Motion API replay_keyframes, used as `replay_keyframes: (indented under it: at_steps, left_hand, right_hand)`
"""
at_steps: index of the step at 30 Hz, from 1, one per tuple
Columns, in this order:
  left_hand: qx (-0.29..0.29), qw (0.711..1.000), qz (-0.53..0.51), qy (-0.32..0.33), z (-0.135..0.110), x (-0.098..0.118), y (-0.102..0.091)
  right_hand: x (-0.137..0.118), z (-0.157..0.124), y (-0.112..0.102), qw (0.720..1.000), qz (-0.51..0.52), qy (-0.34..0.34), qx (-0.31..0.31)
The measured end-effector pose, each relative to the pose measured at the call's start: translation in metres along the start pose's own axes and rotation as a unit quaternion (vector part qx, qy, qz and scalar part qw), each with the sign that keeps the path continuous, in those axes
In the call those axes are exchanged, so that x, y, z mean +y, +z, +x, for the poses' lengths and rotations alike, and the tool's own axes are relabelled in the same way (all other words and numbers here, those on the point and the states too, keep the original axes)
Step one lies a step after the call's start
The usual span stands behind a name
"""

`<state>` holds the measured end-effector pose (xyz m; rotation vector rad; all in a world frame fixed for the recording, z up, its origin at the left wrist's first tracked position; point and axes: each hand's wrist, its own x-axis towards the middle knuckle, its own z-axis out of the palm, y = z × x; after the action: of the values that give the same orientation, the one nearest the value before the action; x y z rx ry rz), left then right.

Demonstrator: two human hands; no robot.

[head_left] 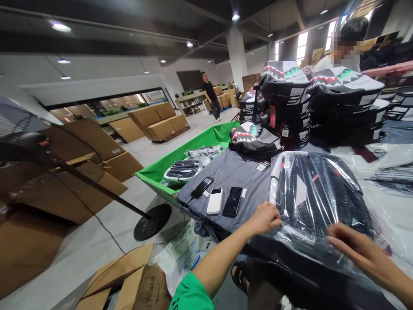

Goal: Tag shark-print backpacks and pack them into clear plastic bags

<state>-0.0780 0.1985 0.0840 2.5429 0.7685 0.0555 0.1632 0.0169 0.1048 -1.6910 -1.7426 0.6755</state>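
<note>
A black backpack lies flat inside a clear plastic bag on the grey-covered table, its ribbed back panel facing up. At the near left corner of the bag, my left hand is closed on the plastic. My right hand is at the bag's near right part, fingers curled in on the film; its fingertips are partly hidden. Left of the bag lie a white phone-like device, a dark phone and another dark phone.
Shark-mouth-print backpacks stand stacked at the back of the table. A green-lined bin with bagged packs adjoins its left side. An open carton and a fan base are on the floor. A co-worker is across the table.
</note>
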Motion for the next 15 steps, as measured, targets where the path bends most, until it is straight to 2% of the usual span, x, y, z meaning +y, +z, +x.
replay_keyframes:
  at_steps: [3,4,6,8,10,13,15]
  left_hand:
    - [0.001,1.000,0.001,-0.006,0.000,0.001,0.000]
    - [0.001,1.000,0.002,-0.007,0.000,0.001,0.000]
    - [0.003,1.000,0.001,-0.006,-0.001,0.001,0.002]
    - [0.007,1.000,-0.003,-0.003,-0.001,0.000,0.004]
    - [0.016,1.000,-0.008,0.004,-0.001,-0.002,0.007]
    - [0.025,1.000,-0.014,0.010,-0.001,-0.005,0.009]
    - [0.021,1.000,-0.017,0.011,0.000,-0.007,0.010]
  right_hand:
    - [-0.012,0.072,0.019,0.980,0.004,-0.058,-0.190]
    - [-0.013,0.091,0.025,0.970,-0.021,-0.062,-0.236]
    - [-0.009,0.118,0.035,0.954,-0.067,-0.051,-0.289]
    - [0.000,0.130,0.038,0.951,-0.094,-0.024,-0.295]
    - [0.010,0.132,0.033,0.955,-0.114,-0.007,-0.273]
    - [0.016,0.124,0.018,0.967,-0.174,0.010,-0.186]
    - [0.012,0.114,0.014,0.970,-0.211,-0.001,-0.119]
